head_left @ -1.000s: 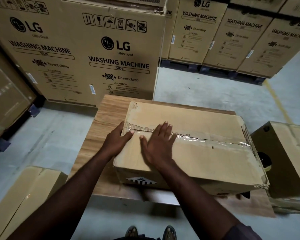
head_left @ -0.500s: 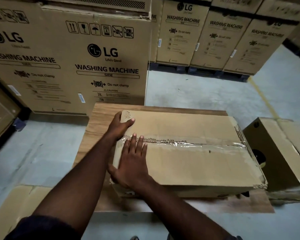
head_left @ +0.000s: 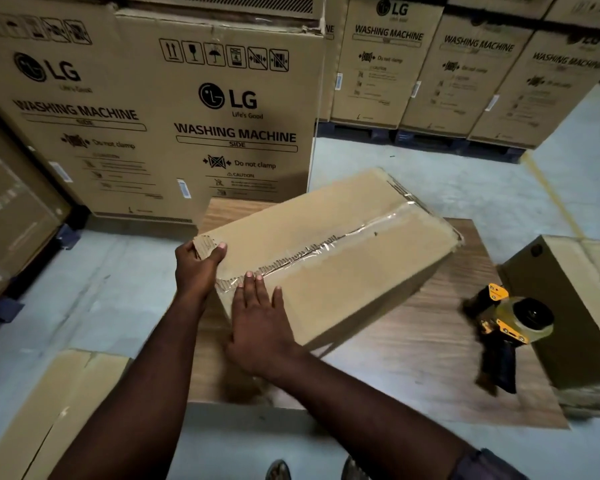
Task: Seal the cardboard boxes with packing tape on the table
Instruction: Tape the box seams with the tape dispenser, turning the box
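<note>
The fingers of the left hand curl round the torn near-left corner of the cardboard box, thumb on top, pinching the frayed flap. The right hand lies flat on the box's top, fingers straight and slightly spread, tips touching the clear packing tape along the centre seam. The box sits askew on the wooden desk. To its right on the desk lies a yellow-and-black tape dispenser, just beside another brown box. Washing-machine cartons stand behind, and flat cardboard lies on the floor at lower left.
</note>
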A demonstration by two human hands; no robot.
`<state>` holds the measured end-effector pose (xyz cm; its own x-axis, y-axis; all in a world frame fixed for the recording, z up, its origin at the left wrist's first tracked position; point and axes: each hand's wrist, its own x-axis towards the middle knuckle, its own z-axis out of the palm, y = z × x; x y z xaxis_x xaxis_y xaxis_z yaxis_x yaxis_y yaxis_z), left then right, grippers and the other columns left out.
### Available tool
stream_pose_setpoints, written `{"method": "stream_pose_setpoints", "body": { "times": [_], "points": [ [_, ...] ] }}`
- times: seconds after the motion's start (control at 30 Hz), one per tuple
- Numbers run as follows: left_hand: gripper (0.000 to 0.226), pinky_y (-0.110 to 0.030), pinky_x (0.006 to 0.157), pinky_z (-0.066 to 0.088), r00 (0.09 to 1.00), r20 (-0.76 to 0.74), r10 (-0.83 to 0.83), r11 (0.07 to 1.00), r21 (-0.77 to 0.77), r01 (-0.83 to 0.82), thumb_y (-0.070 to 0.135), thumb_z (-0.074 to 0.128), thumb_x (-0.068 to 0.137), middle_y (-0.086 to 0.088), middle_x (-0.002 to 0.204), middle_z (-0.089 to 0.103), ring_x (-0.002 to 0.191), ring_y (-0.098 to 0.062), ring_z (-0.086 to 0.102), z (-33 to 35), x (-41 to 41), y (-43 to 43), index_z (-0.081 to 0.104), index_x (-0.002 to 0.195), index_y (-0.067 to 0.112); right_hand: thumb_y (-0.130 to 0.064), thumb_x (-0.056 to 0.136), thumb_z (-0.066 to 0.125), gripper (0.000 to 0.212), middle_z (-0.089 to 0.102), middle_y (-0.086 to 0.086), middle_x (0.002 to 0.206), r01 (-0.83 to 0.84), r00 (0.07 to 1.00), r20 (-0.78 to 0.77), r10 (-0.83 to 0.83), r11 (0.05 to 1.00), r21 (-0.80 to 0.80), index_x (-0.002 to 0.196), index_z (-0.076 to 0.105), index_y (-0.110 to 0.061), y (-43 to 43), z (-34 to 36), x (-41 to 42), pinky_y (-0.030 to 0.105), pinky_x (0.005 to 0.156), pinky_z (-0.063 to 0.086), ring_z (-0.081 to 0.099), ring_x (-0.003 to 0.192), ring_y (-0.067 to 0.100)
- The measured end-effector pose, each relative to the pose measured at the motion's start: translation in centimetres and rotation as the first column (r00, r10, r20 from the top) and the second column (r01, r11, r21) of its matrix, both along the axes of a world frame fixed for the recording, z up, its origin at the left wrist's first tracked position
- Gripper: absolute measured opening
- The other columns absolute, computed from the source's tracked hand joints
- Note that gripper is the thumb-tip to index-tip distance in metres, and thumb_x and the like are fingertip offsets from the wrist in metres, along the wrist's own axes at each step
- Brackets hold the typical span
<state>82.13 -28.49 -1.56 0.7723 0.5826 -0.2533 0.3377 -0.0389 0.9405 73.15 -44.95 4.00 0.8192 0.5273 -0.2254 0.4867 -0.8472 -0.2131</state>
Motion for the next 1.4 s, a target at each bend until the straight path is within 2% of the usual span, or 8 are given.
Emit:
{"method": "stream_pose_setpoints", "body": {
  "times": [0.2, 0.5, 0.73, 0.83, 0.97, 1.1, 1.2, 1.4],
  "points": [
    [0.072, -0.042, 0.099, 0.053, 0.998, 0.005, 0.058, 0.998, -0.029, -0.058, 0.053, 0.084, 0.067, 0.001, 0.115, 0.07, 0.104, -0.015, 0.067, 0.7, -2.6, -2.2, 0.053, 0.121, 0.016, -0.035, 0.093, 0.057, 0.088, -0.003, 0.016, 0.169, 0.009, 1.0, 0.018, -0.009, 0.999, -0.047, 0.16, 0.008, -0.004, -4.6, 0.3, 1.1, 0.062, 0.122, 0.005, -0.001, 0.156, 0.03],
    [0.069, -0.03, 0.08, 0.048, 0.956, -0.094, -0.278, 0.924, 0.246, 0.293, 0.051, 0.084, 0.074, 0.002, 0.109, 0.064, 0.094, -0.015, 0.064, 1.7, -7.0, -10.9, 0.051, 0.126, 0.019, -0.011, 0.075, 0.056, 0.086, 0.023, 0.0, 0.167, 0.246, 0.95, 0.179, -0.257, 0.966, 0.08, 0.158, 0.032, -0.015, -17.3, -1.7, -0.3, 0.063, 0.118, 0.016, 0.02, 0.155, 0.025],
    [0.073, -0.032, 0.08, 0.053, 0.883, -0.173, -0.436, 0.824, 0.317, 0.469, 0.067, 0.078, 0.071, 0.002, 0.106, 0.067, 0.088, -0.01, 0.065, 1.7, -9.6, -17.7, 0.05, 0.125, 0.026, -0.043, 0.094, 0.041, 0.065, 0.028, -0.014, 0.164, 0.165, 0.951, 0.218, -0.22, 0.955, 0.245, 0.156, 0.036, -0.025, -28.2, -3.0, -0.4, 0.052, 0.121, 0.015, 0.02, 0.154, 0.012],
    [0.074, -0.031, 0.091, 0.05, 0.878, -0.083, -0.471, 0.797, 0.387, 0.464, 0.053, 0.08, 0.077, -0.003, 0.129, 0.058, 0.11, -0.015, 0.061, 1.7, -10.7, -19.7, 0.044, 0.135, 0.025, -0.053, 0.1, 0.041, 0.061, 0.034, -0.012, 0.162, 0.118, 0.945, 0.269, -0.185, 0.962, 0.246, 0.154, 0.041, -0.025, -30.5, -3.6, -0.5, 0.047, 0.121, 0.016, 0.024, 0.152, 0.012],
    [0.072, -0.043, 0.111, 0.042, 0.795, 0.134, -0.591, 0.622, 0.703, 0.344, 0.039, 0.07, 0.087, -0.003, 0.152, 0.041, 0.137, -0.022, 0.045, 3.0, -11.4, -23.5, 0.04, 0.149, 0.02, -0.039, 0.101, 0.043, 0.05, 0.048, -0.005, 0.154, 0.095, 0.907, 0.368, -0.205, 0.95, 0.297, 0.146, 0.052, -0.02, -30.9, -4.7, -1.0, 0.044, 0.116, 0.025, 0.04, 0.146, 0.017],
    [0.075, -0.042, 0.12, 0.02, 0.726, -0.052, -0.686, 0.416, 0.791, 0.449, 0.058, 0.056, 0.087, 0.0, 0.16, 0.036, 0.147, -0.018, 0.033, 2.7, -11.0, -27.9, 0.04, 0.151, 0.023, -0.034, 0.098, 0.047, 0.048, 0.051, -0.002, 0.152, 0.094, 0.892, 0.393, -0.224, 0.942, 0.322, 0.143, 0.055, -0.018, -30.6, -5.3, -1.2, 0.046, 0.115, 0.026, 0.043, 0.144, 0.019],
    [0.07, -0.041, 0.118, 0.025, 0.736, -0.132, -0.664, 0.278, 0.87, 0.407, 0.046, 0.067, 0.087, -0.004, 0.159, 0.038, 0.145, -0.023, 0.038, 0.9, -10.9, -28.1, 0.045, 0.148, 0.018, -0.024, 0.096, 0.05, 0.048, 0.05, -0.002, 0.153, 0.048, 0.897, 0.396, -0.194, 0.936, 0.35, 0.144, 0.054, -0.018, -31.3, -5.6, -1.1, 0.047, 0.115, 0.028, 0.041, 0.145, 0.02],
    [0.084, -0.03, 0.118, 0.021, 0.707, -0.094, -0.701, 0.299, 0.861, 0.41, 0.013, 0.081, 0.078, -0.004, 0.158, 0.04, 0.145, -0.022, 0.039, 1.1, -11.1, -27.5, 0.042, 0.151, 0.017, 0.009, 0.085, 0.066, 0.057, 0.055, -0.003, 0.147, 0.051, 0.866, 0.411, -0.286, 0.868, 0.495, 0.135, 0.062, -0.017, -36.1, -6.8, -0.9, 0.042, 0.113, 0.029, 0.045, 0.142, 0.016]
  ]
}}
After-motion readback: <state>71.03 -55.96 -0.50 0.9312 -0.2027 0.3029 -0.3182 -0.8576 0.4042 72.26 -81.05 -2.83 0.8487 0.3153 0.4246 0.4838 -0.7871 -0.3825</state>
